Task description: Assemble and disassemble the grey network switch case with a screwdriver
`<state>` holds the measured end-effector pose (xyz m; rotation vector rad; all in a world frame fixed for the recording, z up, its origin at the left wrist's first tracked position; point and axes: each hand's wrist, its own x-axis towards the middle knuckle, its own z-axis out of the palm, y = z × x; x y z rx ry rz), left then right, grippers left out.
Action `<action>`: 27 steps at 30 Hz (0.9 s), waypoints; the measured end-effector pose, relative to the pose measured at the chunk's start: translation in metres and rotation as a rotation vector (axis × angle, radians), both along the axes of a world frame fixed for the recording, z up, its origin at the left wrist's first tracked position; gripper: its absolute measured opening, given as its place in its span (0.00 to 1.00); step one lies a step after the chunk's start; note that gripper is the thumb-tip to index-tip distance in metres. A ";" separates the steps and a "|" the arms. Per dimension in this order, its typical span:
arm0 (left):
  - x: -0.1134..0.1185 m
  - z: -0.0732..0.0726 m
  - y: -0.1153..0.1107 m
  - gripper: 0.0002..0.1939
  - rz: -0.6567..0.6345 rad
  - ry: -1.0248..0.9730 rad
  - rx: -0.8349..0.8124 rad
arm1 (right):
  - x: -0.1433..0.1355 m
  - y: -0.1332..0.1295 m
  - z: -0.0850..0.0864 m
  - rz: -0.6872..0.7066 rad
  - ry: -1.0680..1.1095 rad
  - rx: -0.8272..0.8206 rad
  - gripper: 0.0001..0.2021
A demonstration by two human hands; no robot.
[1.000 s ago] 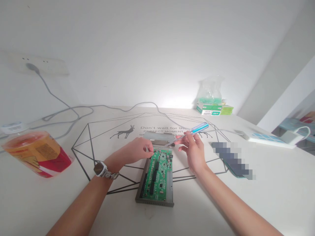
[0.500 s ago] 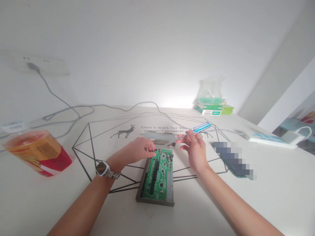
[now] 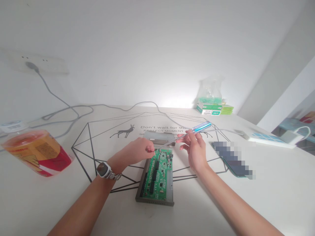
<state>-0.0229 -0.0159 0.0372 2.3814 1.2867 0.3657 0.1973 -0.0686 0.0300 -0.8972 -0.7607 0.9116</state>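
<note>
A screwdriver (image 3: 201, 127) with a clear, blue-striped handle is in my right hand (image 3: 197, 152), its shaft slanting down to the left. Its tip meets the far left corner of a green circuit board (image 3: 158, 177). The board lies in an open dark grey casing (image 3: 155, 202) on the table. My left hand (image 3: 141, 149), below a wrist with a watch, is closed at that same corner, thumb and forefinger pinched by the screwdriver's tip. What is between those fingers is too small to make out. Just beyond the board lies a grey metal cover (image 3: 158, 136), partly behind my hands.
A red and yellow plastic tub (image 3: 39, 152) stands at the left. A phone (image 3: 231, 159) lies right of my right hand, with a white power strip (image 3: 268, 139) farther out. Small boxes (image 3: 209, 108) stand by the wall, and a grey cable (image 3: 133, 108) runs across the back.
My left thumb and forefinger have drawn closer together at the screwdriver's tip. My right hand and the screwdriver stay nearly in the same place.
</note>
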 end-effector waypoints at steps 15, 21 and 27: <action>0.006 0.008 -0.008 0.07 0.063 0.070 0.026 | -0.002 -0.001 -0.001 -0.005 -0.031 0.055 0.20; 0.006 0.008 -0.010 0.08 0.054 0.060 0.035 | -0.002 -0.001 -0.002 0.008 -0.043 0.036 0.20; 0.010 0.013 -0.013 0.06 0.067 0.095 0.027 | -0.001 0.000 -0.003 -0.008 -0.061 0.054 0.20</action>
